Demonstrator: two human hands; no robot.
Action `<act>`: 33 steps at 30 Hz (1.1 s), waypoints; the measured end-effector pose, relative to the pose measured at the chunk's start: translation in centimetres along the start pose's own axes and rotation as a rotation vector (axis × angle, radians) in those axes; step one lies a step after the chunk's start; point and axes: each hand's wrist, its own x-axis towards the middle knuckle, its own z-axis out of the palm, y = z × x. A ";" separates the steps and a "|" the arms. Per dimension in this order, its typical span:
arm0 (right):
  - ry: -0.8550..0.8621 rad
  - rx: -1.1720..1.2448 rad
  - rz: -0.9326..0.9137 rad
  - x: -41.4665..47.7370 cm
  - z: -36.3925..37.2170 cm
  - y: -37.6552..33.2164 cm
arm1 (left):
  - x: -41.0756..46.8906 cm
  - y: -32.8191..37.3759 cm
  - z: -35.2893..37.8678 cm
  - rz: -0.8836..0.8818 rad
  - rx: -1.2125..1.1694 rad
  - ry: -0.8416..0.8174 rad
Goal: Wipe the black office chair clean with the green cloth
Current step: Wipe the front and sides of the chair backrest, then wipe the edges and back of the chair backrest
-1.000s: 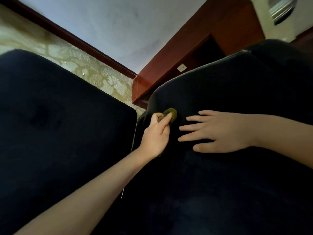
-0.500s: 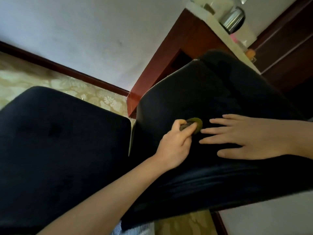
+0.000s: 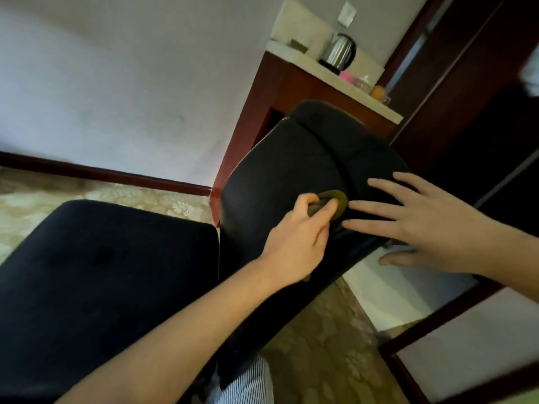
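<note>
The black office chair fills the middle of the head view: its seat [image 3: 102,272] lies at the lower left and its backrest [image 3: 280,170] rises to the right. My left hand [image 3: 294,246] grips the bunched green cloth [image 3: 335,201] and presses it against the backrest's inner face. Most of the cloth is hidden inside my fingers. My right hand [image 3: 423,225] lies flat with fingers spread on the backrest, just right of the cloth, its thumb hanging past the backrest's lower edge.
A reddish wooden cabinet [image 3: 262,118] stands behind the chair, topped by a pale counter with a steel kettle [image 3: 339,53] and small items. Patterned beige carpet [image 3: 329,345] covers the floor. Dark wooden door framing [image 3: 455,91] runs along the right.
The view has swung up and back, showing more of the backrest, cabinet and floor. The left hand with the cloth has slid farther along the backrest. The right hand stays flat beside it.
</note>
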 end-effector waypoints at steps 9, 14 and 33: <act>0.141 0.037 0.105 -0.3 0.7 -1.5 | 9.3 0.4 -1.3 -0.129 0.201 -0.122; 0.212 0.067 0.130 -0.5 0.6 -2.1 | 8.1 0.1 -0.8 -0.138 0.035 -0.079; 0.850 0.058 0.127 -0.5 -0.7 -6.8 | 3.1 5.6 -6.1 0.311 -0.312 -0.178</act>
